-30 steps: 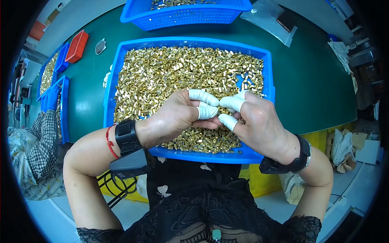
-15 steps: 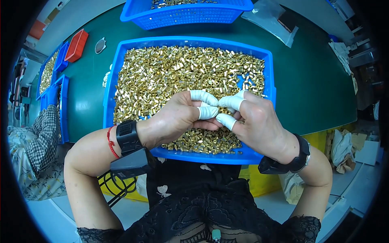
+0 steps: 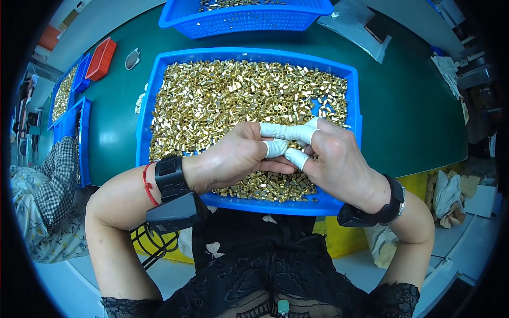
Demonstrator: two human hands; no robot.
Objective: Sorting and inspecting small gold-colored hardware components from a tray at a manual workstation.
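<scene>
As the clock is centred on the large blue tray [image 3: 254,52], all bearings below are taken from there. Writing: any markings on the black wrist unit [image 3: 177,213] or on items along the rim of the view are too small to read.

Surface: green bench [image 3: 413,116], smooth, with a light reflection at 9 o'clock. Tray holds a dense layer of small brass-coloured pieces [image 3: 228,95], many hollow-ended; a patch of blue tray floor shows between 2 and 3 o'clock.

Hands: left hand [image 3: 233,151] reaches in from 8 o'clock, right hand [image 3: 339,153] from 4 o'clock. White-covered fingers [image 3: 275,149] of both meet just off centre toward 4 o'clock, above the pieces, tips drawn together and touching across hands. Cannot tell whether a piece is clamped between them; the covers hide it.

Bench surroundings: perforated blue basket [image 3: 249,24] at 12 o'clock, metallic bits inside; clear plastic bag [image 3: 344,21] between 1 and 2; red bin [image 3: 102,58] at 10, beside a small blue bin [image 3: 81,74]; round grey item [image 3: 132,59] near 10.

Room: co-worker's checked sleeve [image 3: 58,169] near 9 o'clock; crumpled pale cloth [image 3: 448,192] between 3 and 4, off the bench; yellow surface [image 3: 347,236] below tray level between 4 and 5.
</scene>
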